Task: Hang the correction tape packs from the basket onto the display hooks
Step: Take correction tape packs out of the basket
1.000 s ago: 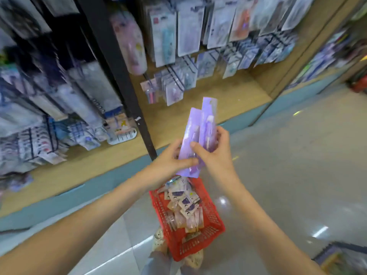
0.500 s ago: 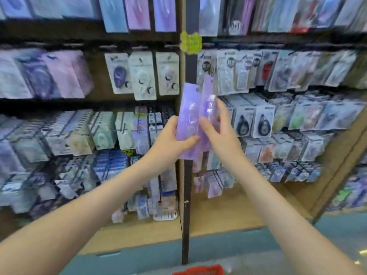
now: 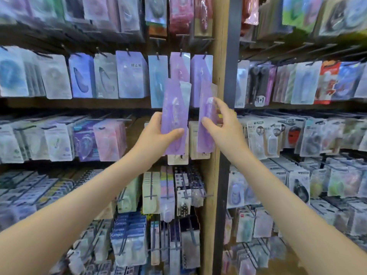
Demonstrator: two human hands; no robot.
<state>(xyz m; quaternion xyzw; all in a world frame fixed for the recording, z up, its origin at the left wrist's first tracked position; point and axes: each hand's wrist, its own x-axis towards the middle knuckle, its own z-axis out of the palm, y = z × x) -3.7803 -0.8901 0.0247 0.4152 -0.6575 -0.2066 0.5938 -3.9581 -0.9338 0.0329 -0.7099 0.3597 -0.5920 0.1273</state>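
My left hand [image 3: 156, 135] is gripping a purple pack [image 3: 174, 108], thumb lying across its front, while my right hand [image 3: 225, 126] is pinching a second pack [image 3: 206, 135]. I am holding both upright in front of the hanging packs [image 3: 179, 66] on their hooks [image 3: 181, 53], beside the wooden post [image 3: 217, 46].

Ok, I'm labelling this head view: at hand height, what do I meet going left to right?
left hand → left purple pack, in its grip → right purple pack → right hand, holding that pack → 1+1 sticker on the hanging packs.
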